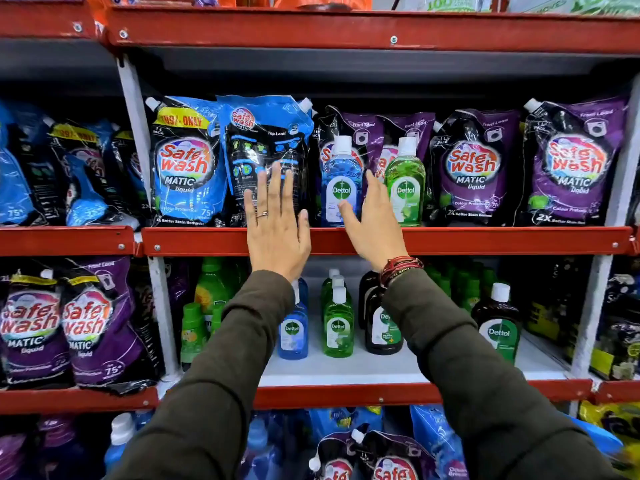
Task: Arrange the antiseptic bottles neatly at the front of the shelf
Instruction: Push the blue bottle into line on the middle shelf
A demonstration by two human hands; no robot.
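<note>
A blue antiseptic bottle and a green antiseptic bottle stand upright side by side at the front of the middle shelf. My right hand is open between them, thumb touching the blue bottle's front. My left hand is open with fingers spread flat in front of a blue detergent pouch, left of the blue bottle. On the lower shelf stand more antiseptic bottles: blue, green and dark brown ones, partly hidden by my arms.
Blue and purple detergent pouches fill the middle shelf behind and beside the bottles. Green bottles stand at the lower shelf's left. Red shelf rails and grey uprights frame each bay. More pouches lie below.
</note>
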